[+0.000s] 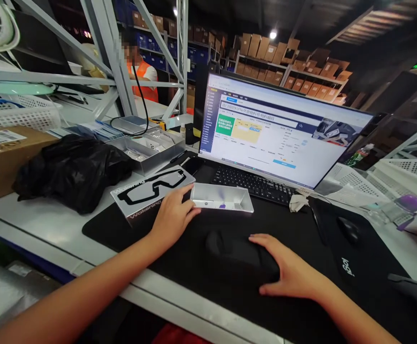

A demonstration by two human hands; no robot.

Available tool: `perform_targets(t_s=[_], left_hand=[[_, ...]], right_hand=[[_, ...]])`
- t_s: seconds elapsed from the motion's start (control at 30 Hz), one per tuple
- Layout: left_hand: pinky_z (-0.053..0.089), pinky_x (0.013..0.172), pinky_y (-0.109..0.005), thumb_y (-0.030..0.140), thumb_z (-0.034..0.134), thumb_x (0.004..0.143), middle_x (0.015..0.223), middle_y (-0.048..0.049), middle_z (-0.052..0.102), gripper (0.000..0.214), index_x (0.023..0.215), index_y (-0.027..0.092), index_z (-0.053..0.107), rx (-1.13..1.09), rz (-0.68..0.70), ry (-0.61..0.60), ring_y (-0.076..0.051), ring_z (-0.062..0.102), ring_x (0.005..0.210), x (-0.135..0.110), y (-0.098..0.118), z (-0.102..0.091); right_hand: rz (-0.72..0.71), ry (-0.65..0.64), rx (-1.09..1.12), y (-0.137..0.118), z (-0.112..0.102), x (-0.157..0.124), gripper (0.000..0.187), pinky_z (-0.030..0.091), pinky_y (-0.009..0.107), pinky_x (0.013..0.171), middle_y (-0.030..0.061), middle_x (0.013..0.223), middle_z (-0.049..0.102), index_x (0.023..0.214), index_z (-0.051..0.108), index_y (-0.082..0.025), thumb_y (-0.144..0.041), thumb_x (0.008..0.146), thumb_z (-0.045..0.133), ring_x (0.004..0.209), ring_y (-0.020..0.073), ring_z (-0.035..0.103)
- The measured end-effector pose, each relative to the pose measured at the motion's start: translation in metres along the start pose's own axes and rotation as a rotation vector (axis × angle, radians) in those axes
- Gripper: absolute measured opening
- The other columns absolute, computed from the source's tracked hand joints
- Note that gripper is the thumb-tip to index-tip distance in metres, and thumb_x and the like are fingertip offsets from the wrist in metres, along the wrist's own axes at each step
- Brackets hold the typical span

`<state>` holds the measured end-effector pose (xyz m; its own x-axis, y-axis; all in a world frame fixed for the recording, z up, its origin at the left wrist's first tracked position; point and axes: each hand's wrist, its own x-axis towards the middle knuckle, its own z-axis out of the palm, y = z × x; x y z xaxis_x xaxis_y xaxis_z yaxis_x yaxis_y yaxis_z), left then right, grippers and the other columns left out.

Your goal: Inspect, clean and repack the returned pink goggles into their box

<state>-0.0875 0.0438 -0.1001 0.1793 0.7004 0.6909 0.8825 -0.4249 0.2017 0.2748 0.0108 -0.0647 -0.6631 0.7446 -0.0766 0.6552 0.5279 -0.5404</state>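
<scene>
My left hand [174, 215] rests on the black desk mat [194, 282], its fingers curled against the left end of an open silver box tray [221, 197]. A silver lid [151, 190] with a black glasses outline lies just left of that hand. My right hand [287, 270] lies on a black soft case [235, 251] on the mat, fingers spread over its right side. Behind the tray sit a black keyboard [255, 184] and a lit monitor [280, 129].
A black plastic bag [72, 169] and a cardboard box [0, 157] sit at the left. More open silver boxes [147, 148] stand behind the lid. A mouse [348, 229] lies at the right. A person in an orange vest [142, 76] stands beyond the metal racking.
</scene>
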Motion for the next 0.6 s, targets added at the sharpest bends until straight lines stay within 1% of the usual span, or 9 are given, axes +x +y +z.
perform_targets(t_s=[0.07, 0.13, 0.27, 0.33, 0.4, 0.43, 0.47, 0.53, 0.6], left_hand=[[0.047, 0.104, -0.063, 0.03, 0.062, 0.096, 0.14, -0.0166, 0.058, 0.019, 0.082, 0.018, 0.066, 0.038, 0.012, -0.005, -0.037, 0.058, 0.124, 0.008, -0.005, -0.001], [0.042, 0.108, -0.066, 0.031, 0.064, 0.095, 0.139, -0.0172, 0.058, 0.018, 0.083, 0.018, 0.066, 0.075, 0.02, -0.015, -0.037, 0.057, 0.125, 0.016, -0.011, 0.001], [0.037, 0.113, -0.065, 0.03, 0.062, 0.095, 0.14, -0.0191, 0.057, 0.017, 0.085, 0.016, 0.065, 0.123, 0.013, -0.017, -0.037, 0.056, 0.128, 0.023, -0.017, 0.006], [0.039, 0.113, -0.063, 0.03, 0.06, 0.096, 0.145, -0.0192, 0.053, 0.014, 0.098, 0.016, 0.065, 0.106, 0.0, 0.025, -0.038, 0.052, 0.132, 0.021, -0.011, 0.005], [0.04, 0.112, -0.061, 0.031, 0.06, 0.096, 0.148, -0.0197, 0.049, 0.024, 0.116, 0.017, 0.061, 0.057, 0.016, 0.097, -0.038, 0.048, 0.137, 0.017, 0.004, 0.002], [0.041, 0.112, -0.06, 0.032, 0.06, 0.096, 0.148, -0.0196, 0.049, 0.031, 0.124, 0.018, 0.057, 0.014, 0.053, 0.12, -0.037, 0.047, 0.138, 0.016, 0.014, -0.001], [0.041, 0.112, -0.058, 0.035, 0.061, 0.095, 0.147, -0.0193, 0.05, 0.038, 0.129, 0.019, 0.054, -0.049, 0.116, 0.114, -0.036, 0.048, 0.137, 0.016, 0.027, -0.004], [0.042, 0.113, -0.054, 0.044, 0.065, 0.092, 0.146, -0.0185, 0.052, 0.056, 0.139, 0.02, 0.046, -0.23, 0.258, -0.023, -0.034, 0.051, 0.136, 0.019, 0.055, -0.009], [0.041, 0.115, -0.052, 0.054, 0.074, 0.081, 0.15, -0.0191, 0.05, 0.081, 0.146, 0.02, 0.04, -0.395, 0.317, -0.207, -0.035, 0.049, 0.138, 0.026, 0.086, -0.013]], right_hand=[[-0.001, 0.051, 0.022, 0.004, 0.003, 0.003, 0.088, 0.043, 0.048, 0.115, 0.0115, 0.145, 0.054, 0.147, 0.049, -0.028, -0.038, 0.068, 0.086, 0.132, 0.0297, 0.055], [-0.022, 0.107, 0.034, 0.01, -0.002, 0.005, 0.077, 0.045, 0.046, 0.111, 0.0105, 0.136, 0.06, 0.14, 0.055, -0.026, -0.036, 0.07, 0.084, 0.125, 0.0285, 0.059], [-0.041, 0.237, 0.064, 0.035, -0.029, -0.001, 0.065, 0.044, 0.044, 0.111, 0.01, 0.133, 0.063, 0.132, 0.062, -0.025, -0.04, 0.072, 0.082, 0.123, 0.0292, 0.06], [0.004, 0.301, 0.098, 0.051, -0.043, -0.01, 0.062, 0.044, 0.044, 0.111, 0.0101, 0.134, 0.063, 0.13, 0.063, -0.024, -0.043, 0.074, 0.081, 0.124, 0.0295, 0.06], [0.059, 0.347, 0.148, 0.066, -0.055, -0.019, 0.063, 0.045, 0.045, 0.111, 0.0104, 0.134, 0.063, 0.13, 0.064, -0.024, -0.045, 0.074, 0.081, 0.125, 0.0306, 0.059], [0.075, 0.364, 0.177, 0.072, -0.059, -0.023, 0.064, 0.046, 0.045, 0.11, 0.0108, 0.134, 0.064, 0.13, 0.064, -0.024, -0.046, 0.073, 0.082, 0.125, 0.0313, 0.06], [0.08, 0.378, 0.198, 0.076, -0.063, -0.026, 0.065, 0.046, 0.045, 0.11, 0.0112, 0.134, 0.064, 0.13, 0.064, -0.024, -0.047, 0.072, 0.082, 0.125, 0.0317, 0.06], [0.05, 0.39, 0.203, 0.076, -0.068, -0.03, 0.066, 0.047, 0.045, 0.109, 0.0119, 0.133, 0.064, 0.129, 0.065, -0.024, -0.046, 0.071, 0.084, 0.124, 0.032, 0.06], [-0.014, 0.362, 0.153, 0.066, -0.068, -0.03, 0.065, 0.046, 0.046, 0.11, 0.012, 0.133, 0.065, 0.128, 0.065, -0.024, -0.043, 0.07, 0.085, 0.124, 0.0317, 0.06]])
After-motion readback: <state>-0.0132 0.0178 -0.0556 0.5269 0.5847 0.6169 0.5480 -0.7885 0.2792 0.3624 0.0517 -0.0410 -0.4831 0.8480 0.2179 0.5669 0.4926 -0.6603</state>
